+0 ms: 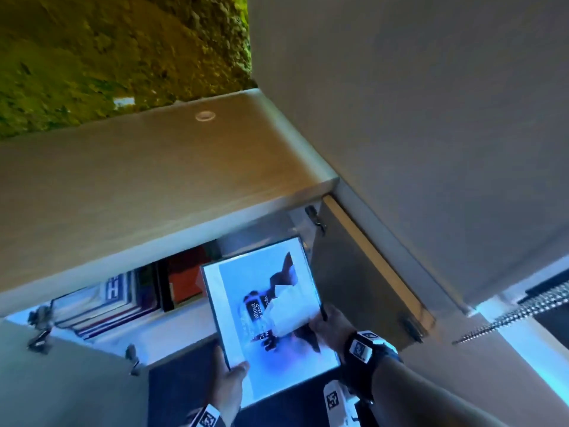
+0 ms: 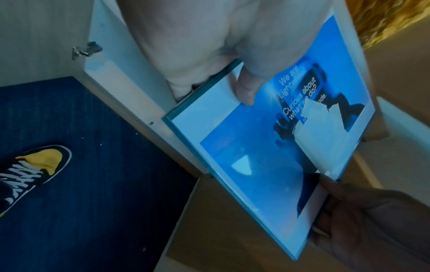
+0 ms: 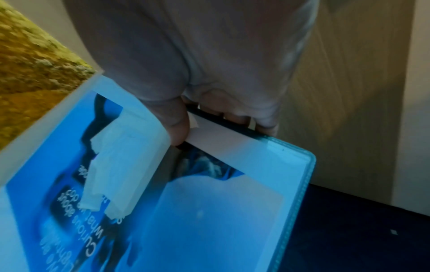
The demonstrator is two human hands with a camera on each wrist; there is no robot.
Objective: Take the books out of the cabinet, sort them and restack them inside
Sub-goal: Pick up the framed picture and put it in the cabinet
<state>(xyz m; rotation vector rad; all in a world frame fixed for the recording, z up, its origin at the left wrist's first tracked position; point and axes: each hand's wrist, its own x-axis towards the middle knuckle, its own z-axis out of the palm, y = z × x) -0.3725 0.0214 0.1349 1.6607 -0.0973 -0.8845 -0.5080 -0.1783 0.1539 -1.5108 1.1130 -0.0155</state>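
Because the blue folder (image 1: 264, 306) was wide, thin and probably floppy, the head view showed it carried by two opposite edges in front of the open cabinet (image 1: 154, 186), just below its top panel: the left hand (image 1: 229, 386) pinched the near left edge, thumb on the cover, and the right hand (image 1: 331, 323) clamped the right edge; the other books (image 1: 123, 298) stood inside the cabinet, behind the folder and to its left, so I judged it was either coming out or going back in. In the left wrist view the left thumb (image 2: 246, 92) pressed the glossy cover, fingers hidden beneath, with the folder held clear of the cabinet's open door (image 2: 130, 88). From the right wrist the thumb (image 3: 177, 125) lay on top and curled fingers (image 3: 235, 117) hooked under the edge; the cover was bright blue with white lettering, a torn pale paper patch (image 3: 123, 160) and a teal plastic rim
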